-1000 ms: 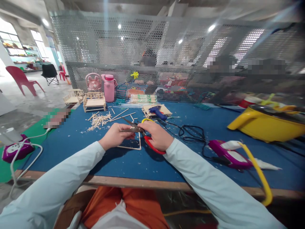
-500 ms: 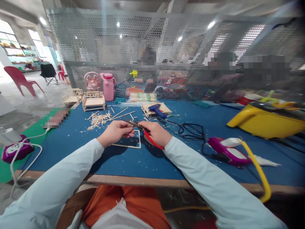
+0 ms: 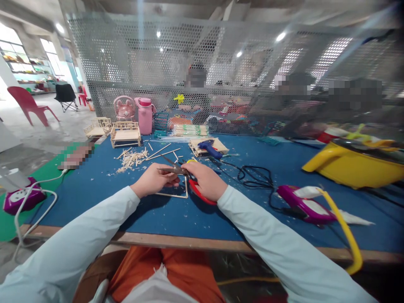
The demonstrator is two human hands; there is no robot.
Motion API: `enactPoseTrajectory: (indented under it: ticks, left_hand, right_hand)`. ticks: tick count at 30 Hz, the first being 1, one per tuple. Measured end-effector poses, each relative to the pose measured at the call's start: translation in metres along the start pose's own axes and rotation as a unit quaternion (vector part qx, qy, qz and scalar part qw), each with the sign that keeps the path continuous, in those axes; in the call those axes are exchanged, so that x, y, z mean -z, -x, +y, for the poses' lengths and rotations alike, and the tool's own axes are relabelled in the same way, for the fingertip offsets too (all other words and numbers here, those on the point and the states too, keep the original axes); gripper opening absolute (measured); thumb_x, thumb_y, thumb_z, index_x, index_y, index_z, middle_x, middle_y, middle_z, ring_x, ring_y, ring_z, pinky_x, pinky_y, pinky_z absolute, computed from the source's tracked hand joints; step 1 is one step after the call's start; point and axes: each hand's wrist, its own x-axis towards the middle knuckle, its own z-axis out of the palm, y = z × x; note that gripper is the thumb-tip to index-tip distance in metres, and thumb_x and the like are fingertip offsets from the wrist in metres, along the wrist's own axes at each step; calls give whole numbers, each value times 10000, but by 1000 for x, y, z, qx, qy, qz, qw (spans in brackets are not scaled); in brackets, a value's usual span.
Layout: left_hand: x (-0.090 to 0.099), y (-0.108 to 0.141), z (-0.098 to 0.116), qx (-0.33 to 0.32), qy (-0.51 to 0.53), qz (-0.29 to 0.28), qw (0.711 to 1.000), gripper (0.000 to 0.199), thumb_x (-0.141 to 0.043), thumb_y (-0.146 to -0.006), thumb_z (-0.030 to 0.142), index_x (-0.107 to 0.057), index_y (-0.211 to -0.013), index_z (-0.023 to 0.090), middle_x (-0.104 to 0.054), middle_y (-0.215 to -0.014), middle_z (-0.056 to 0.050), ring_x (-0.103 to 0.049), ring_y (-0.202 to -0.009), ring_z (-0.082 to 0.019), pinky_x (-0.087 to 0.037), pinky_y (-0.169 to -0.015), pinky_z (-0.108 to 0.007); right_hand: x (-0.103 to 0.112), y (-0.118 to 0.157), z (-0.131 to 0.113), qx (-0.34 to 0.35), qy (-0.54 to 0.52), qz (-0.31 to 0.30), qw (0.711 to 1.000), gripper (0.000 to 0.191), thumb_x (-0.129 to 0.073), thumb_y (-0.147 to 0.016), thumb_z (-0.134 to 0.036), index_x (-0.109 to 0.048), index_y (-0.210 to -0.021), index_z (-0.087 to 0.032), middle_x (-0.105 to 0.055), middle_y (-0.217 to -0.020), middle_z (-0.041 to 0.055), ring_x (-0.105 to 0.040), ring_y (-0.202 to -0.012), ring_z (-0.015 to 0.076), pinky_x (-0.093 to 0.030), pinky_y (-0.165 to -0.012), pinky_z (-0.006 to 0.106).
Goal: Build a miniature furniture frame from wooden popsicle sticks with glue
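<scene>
My right hand [image 3: 208, 181] is closed round the red handles of a pair of scissors [image 3: 195, 190], whose dark blades are spread and point left. Just beside the blades, my left hand [image 3: 154, 180] has its fingers pinched together; whatever lies between them is hidden. Below both hands a rectangular frame of thin wooden sticks [image 3: 172, 195] lies flat on the blue tabletop [image 3: 189, 219], partly covered by the left hand. Beyond the hands is a pile of short cut sticks [image 3: 134, 160], with a few longer sticks [image 3: 159, 151] to its right.
A blue glue gun [image 3: 210, 147] rests on a wooden stick piece, its black cord coiled rightward. Small stick-built furniture [image 3: 126, 134] and a pink bottle [image 3: 145, 117] stand at the back left. At right are a purple power strip [image 3: 304, 206] and a yellow pot [image 3: 353, 162].
The scissor blades have spread apart from nearly closed. A small pale piece seen by the left fingertips no longer shows. Both hands stay almost in place; the view has shifted slightly.
</scene>
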Motion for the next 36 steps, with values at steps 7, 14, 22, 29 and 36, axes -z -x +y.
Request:
enactPoseTrajectory:
  ticks: [7,14,22,29,36]
  left_hand:
    - [-4,-1,3,5,-16,5,1000,80,-669,-658,197,-670,-666,118,-644,-590,-17,-606,-575,-115,-474,-568,-206]
    - [-1,-3,6,67,117,-5,991,136,-673,-699,175,-638,-815,112,-673,-718,-45,-622,-584,-81,-460,-523,-153]
    - [4,-5,9,100,176,37,979,95,-597,-779,177,-601,-864,135,-681,-857,-73,-646,-627,-88,-474,-493,-142]
    - [2,-5,9,97,179,47,978,277,-637,-745,167,-558,-1010,145,-680,-793,-51,-636,-590,-80,-467,-498,-152]
    - [-4,2,10,91,226,16,970,463,-671,-710,163,-523,-1148,175,-695,-810,-58,-651,-711,-125,-492,-661,-224]
  right_hand:
    - [4,4,1,-29,21,-4,999,248,-435,-683,-124,-562,-892,-164,-634,-790,76,-561,-714,177,-419,-647,249]
    - [10,-2,10,-82,-61,95,990,404,-403,-593,-69,-494,-976,-158,-593,-801,44,-534,-670,145,-431,-653,249]
    - [20,9,35,-356,42,7,934,312,-604,-635,-306,-486,-894,-177,-574,-588,8,-516,-502,160,-377,-494,245]
    - [7,12,32,-318,129,-50,938,69,-574,-677,-235,-587,-719,-181,-651,-710,85,-597,-655,215,-420,-572,293]
    - [19,-6,-7,-38,50,104,993,618,-645,-671,-438,-488,-1205,-170,-530,-1202,136,-468,-1115,274,-360,-931,444]
